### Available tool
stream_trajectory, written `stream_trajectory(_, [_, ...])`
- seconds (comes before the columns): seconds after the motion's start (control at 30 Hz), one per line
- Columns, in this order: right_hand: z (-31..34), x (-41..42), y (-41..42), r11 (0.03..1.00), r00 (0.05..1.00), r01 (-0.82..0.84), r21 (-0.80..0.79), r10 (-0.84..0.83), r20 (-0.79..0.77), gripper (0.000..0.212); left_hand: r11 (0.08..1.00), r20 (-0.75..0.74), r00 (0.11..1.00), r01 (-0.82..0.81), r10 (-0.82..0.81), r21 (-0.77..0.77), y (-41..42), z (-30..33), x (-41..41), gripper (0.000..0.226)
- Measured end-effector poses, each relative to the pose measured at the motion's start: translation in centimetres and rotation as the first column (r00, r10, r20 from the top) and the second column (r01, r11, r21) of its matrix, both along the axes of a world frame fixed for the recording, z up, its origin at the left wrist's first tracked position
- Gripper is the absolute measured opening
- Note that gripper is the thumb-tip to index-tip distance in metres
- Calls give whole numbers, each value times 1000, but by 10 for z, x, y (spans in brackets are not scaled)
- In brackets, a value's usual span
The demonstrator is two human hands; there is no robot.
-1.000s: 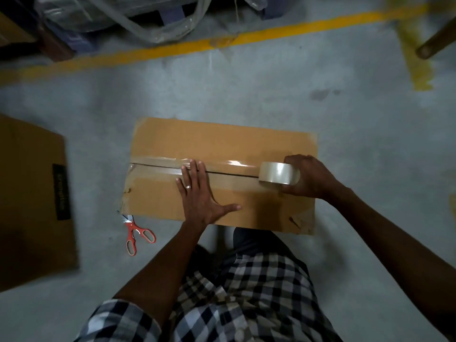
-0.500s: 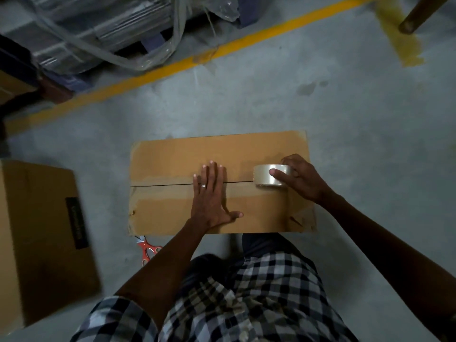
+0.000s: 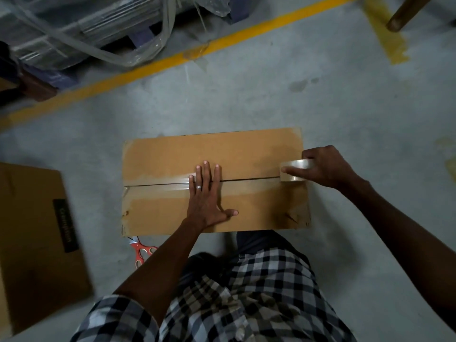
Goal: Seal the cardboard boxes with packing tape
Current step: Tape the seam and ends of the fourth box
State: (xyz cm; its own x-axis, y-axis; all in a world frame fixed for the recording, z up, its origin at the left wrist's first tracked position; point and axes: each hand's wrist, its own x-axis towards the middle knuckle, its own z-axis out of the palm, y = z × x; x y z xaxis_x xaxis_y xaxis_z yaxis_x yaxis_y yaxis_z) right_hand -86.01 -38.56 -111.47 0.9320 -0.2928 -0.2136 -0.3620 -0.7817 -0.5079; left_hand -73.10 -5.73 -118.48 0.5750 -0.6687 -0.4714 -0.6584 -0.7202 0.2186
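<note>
Taping centre seam of box [image 3: 214, 151]: left hand [image 3: 206, 193] flat, fingers spread; right hand [image 3: 320, 166] grips roll [image 3: 293, 170] at right edge; next, cut tape

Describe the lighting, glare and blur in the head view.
Head view: dim overall, corners darker; glare streaks on the tape strip beside the left hand; the second box at left is motion-blurred, its label unreadable; wide-angle distortion bows the yellow floor line.
</note>
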Motion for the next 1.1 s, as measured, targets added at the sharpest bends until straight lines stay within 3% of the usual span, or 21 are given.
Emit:
stream_trajectory(0.13, [0, -6, -7, 996, 997, -70, -49, 72, 31, 71, 1000, -5, 1000, -1, 1, 3, -1, 0, -2, 145])
stream_trajectory(0.4, [-2, -21, -25, 965, 999, -40, -260, 31, -39, 69, 1000, -12, 1000, 7, -6, 27, -3, -1, -3, 144])
stream_trajectory(0.57, [-16, -53, -59, 983, 997, 74, -169, -71, 23, 78, 1000, -20, 1000, 20, -19, 15, -3, -2, -2, 143])
stream_trajectory(0.73, [-33, -59, -61, 985, 996, 78, -154, -71, 48, 78, 999, -19, 999, 38, -37, 17, -3, -1, -2, 143])
stream_trajectory(1.1, [-68, -56, -63, 993, 993, 97, -72, -102, -64, 73, 1000, -40, 999, 26, -26, 10, 4, -13, -2, 141])
